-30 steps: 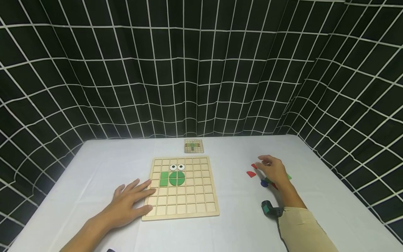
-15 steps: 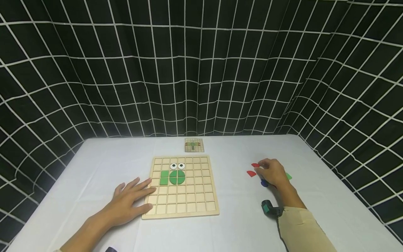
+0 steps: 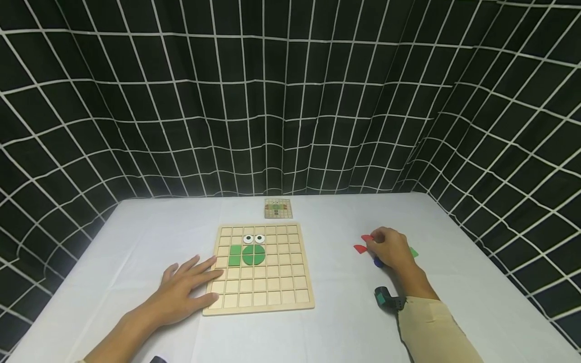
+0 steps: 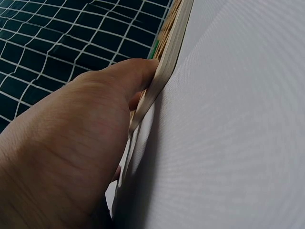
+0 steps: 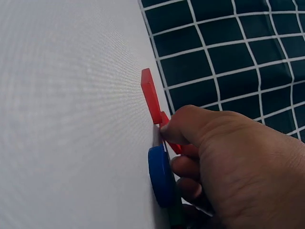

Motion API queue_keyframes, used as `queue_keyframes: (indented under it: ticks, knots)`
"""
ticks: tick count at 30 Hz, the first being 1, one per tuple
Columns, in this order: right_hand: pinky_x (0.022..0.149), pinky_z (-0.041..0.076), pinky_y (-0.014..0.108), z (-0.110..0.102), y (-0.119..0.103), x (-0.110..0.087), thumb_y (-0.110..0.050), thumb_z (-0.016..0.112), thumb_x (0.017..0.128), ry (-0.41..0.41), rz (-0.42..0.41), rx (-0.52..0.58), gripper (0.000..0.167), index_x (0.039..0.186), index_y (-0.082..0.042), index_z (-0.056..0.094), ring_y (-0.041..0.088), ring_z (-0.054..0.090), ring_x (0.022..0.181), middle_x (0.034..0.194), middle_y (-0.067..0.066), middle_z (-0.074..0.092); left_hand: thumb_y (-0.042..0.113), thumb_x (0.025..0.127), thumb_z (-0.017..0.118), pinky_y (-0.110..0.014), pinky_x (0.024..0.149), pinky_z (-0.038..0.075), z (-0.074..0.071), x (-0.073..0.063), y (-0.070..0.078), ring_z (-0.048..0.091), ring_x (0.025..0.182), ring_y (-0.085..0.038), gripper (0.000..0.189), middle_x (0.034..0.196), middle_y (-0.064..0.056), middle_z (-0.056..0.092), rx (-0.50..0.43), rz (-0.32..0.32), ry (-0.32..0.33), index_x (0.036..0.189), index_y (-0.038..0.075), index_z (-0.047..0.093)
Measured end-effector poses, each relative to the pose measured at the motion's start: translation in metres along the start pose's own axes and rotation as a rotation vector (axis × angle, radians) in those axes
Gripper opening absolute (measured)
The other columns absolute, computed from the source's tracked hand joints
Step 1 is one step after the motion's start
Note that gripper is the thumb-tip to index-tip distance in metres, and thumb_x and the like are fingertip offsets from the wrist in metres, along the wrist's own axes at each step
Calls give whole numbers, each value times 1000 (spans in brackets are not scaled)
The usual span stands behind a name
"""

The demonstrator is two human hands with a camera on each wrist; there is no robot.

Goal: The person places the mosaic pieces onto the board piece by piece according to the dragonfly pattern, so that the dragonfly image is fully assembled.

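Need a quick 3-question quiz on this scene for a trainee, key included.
1. True or false: the left hand touches the board.

2. Which of these is the right hand nearest to?
A) card
B) eye discs
C) red pieces

3. How many green squares lie on the board?

Key
1. True: its fingers lie over the board's left edge.
2. C.
3. Two, one directly nearer the person than the other, left of the green circle.
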State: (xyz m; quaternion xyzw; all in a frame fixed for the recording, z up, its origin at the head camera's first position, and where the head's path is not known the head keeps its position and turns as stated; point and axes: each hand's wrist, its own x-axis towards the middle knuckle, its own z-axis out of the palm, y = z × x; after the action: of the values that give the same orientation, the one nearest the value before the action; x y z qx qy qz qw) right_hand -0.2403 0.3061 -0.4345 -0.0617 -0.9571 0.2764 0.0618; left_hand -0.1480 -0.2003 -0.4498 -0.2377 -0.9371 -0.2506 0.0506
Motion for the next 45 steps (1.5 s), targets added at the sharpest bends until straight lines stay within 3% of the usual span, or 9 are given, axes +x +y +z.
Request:
queue_keyframes:
  ticks: [16,22,27,37,45]
  knots:
    - [89,47,53,7,1,5,-22,71,88,-37,-30,-26,39,114,5,63,41,54,107,112,25,58,54,88,63,-67,102,7,-3,0,0,27,138,-38,51,148,1,42,3,0,-7,130,25,63]
    - [85,50,50,7,-2,6,-21,72,87,-42,-3,-17,35,110,4,63,38,56,99,106,22,61,53,88,63,-66,103,7,-5,0,0,28,137,-38,51,148,2,42,14,1,-2,130,24,63]
    - [85,50,49,7,-3,4,-22,71,88,5,-1,23,36,113,2,63,35,57,99,105,20,63,53,88,63,-66,103,8,-5,0,0,28,137,-38,51,148,2,42,18,-6,-6,130,25,63]
    - [78,51,48,-8,-20,-4,-18,70,88,182,-204,77,30,112,0,68,35,58,99,108,15,64,55,88,62,-67,102,7,1,0,-2,28,138,-36,51,148,4,42,-1,-5,-2,130,28,63]
    - [76,50,46,-24,-52,-13,-13,72,87,249,-360,138,26,111,-4,70,29,59,91,104,10,66,56,87,62,-66,103,7,1,0,-1,27,138,-35,51,148,5,42,5,-8,0,130,28,63]
